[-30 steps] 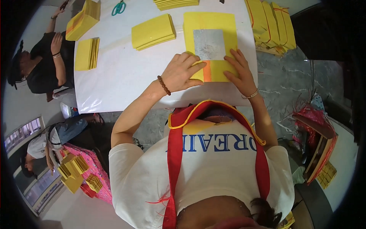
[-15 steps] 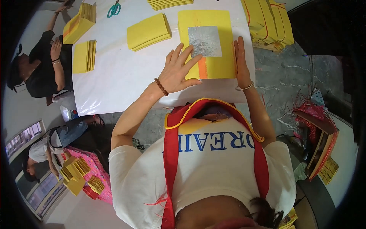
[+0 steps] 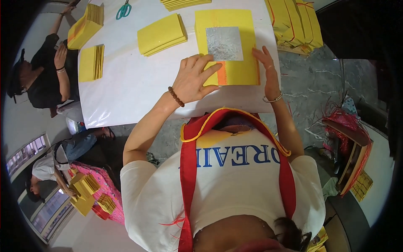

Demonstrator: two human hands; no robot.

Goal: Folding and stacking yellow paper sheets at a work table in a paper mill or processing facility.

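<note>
A stack of yellow paper (image 3: 243,71) lies in front of me on the white-covered table. On its top sheet are a silver foil square (image 3: 224,44) and an orange strip (image 3: 222,74) running down below the foil. My left hand (image 3: 194,77), with a brown bead bracelet, is at the stack's near left corner. Its fingers bend against the left side, the forefinger reaches onto the strip, and the thumb stands apart. My right hand (image 3: 270,71), with a silvery bangle, stands on edge at the right side, fingers apart, tips at the stack's edge. Both hands are open.
Folded yellow paper bundles (image 3: 161,35) lie to the left, with teal-handled scissors (image 3: 124,10) farther back. Tied yellow bundles (image 3: 296,23) are stacked beyond the right table edge. One co-worker (image 3: 44,73) is at the table's left; another (image 3: 48,166) works at a pink-covered table (image 3: 113,185).
My left fingers have drawn back from the foil and bent at the stack's left side. My right fingers have spread and tilted inward. The farther co-worker's hand has moved onto the yellow paper.
</note>
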